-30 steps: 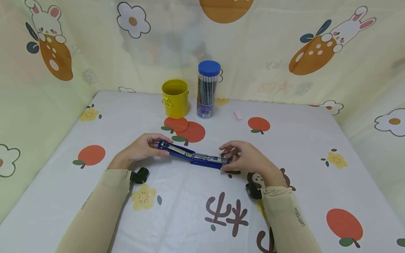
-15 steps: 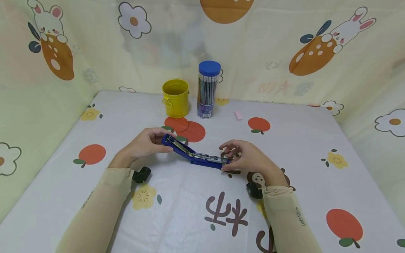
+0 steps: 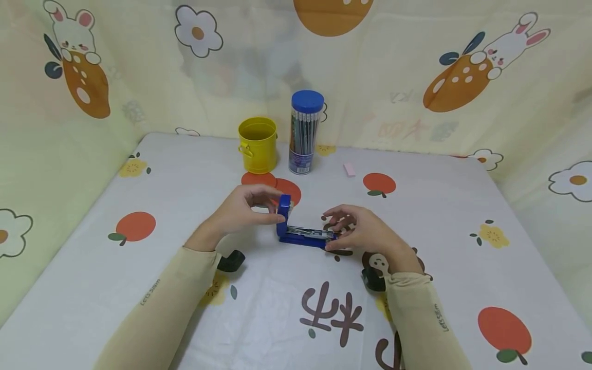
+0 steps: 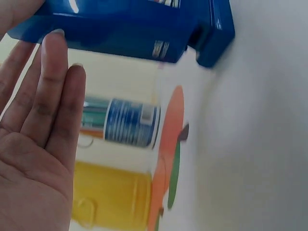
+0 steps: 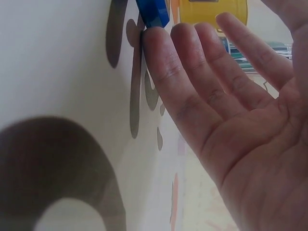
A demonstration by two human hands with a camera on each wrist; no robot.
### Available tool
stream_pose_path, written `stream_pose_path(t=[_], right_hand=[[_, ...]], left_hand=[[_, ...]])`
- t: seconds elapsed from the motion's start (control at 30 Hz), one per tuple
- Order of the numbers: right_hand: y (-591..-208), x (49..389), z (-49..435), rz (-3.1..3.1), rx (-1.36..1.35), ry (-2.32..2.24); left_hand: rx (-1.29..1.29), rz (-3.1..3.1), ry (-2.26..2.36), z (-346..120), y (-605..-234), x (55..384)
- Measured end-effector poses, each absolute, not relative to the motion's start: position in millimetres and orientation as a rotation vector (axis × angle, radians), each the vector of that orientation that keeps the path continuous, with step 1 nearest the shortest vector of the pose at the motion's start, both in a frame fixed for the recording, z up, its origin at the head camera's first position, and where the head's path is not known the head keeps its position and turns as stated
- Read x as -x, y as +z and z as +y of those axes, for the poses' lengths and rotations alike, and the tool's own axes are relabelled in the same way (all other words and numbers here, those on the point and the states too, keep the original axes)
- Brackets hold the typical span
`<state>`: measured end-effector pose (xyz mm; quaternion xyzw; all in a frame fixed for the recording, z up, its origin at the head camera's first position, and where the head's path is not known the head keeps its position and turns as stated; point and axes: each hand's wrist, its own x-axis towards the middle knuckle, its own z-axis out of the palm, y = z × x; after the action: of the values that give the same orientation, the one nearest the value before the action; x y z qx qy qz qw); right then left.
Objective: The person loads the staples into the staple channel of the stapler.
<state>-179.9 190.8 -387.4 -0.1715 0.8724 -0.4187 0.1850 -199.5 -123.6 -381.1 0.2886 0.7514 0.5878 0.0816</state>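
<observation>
A blue stapler [image 3: 302,240] lies on the tablecloth mid-table in the head view, its top arm swung up to nearly upright and its metal magazine exposed along the base. My left hand [image 3: 245,210] pinches the raised top arm between thumb and fingers. At the base's right end, my right hand [image 3: 363,231] holds the stapler with thumb and fingertips. The left wrist view shows the blue casing [image 4: 120,31] close up, above the left fingers. Only a blue corner [image 5: 155,13] of the stapler shows beyond the right fingertips in the right wrist view.
Behind the hands stand a yellow bucket [image 3: 257,146] and a clear tub of pencils [image 3: 302,133] with a blue lid. A pink eraser [image 3: 349,170] lies right of the tub. A printed curtain [image 3: 370,67] hangs along the table's back edge.
My left hand has moved right and slightly up, swinging the stapler's top arm from lying nearly flat to almost upright. The right hand has stayed at the base's end.
</observation>
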Motion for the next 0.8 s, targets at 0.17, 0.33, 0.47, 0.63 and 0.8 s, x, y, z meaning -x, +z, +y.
stream_pose_path(t=[0.17, 0.33, 0.47, 0.63, 0.8], right_hand=[[-388, 180, 194, 2.439, 0.473, -1.2], [-388, 181, 197, 2.426, 0.48, -1.224], [-387, 180, 199, 2.427, 0.455, -1.225], [-386, 181, 204, 2.439, 0.433, -1.225], [-385, 181, 210, 2.424, 0.452, -1.26]], left_hand=[[-0.855, 2.258, 1.721, -106, -382, 199], [-0.9, 2.273, 1.701, -91, -386, 198], [-0.957, 2.308, 1.646, -82, -392, 198], [-0.998, 2.281, 1.621, -74, -400, 198], [-1.002, 2.243, 1.586, -68, -404, 197]])
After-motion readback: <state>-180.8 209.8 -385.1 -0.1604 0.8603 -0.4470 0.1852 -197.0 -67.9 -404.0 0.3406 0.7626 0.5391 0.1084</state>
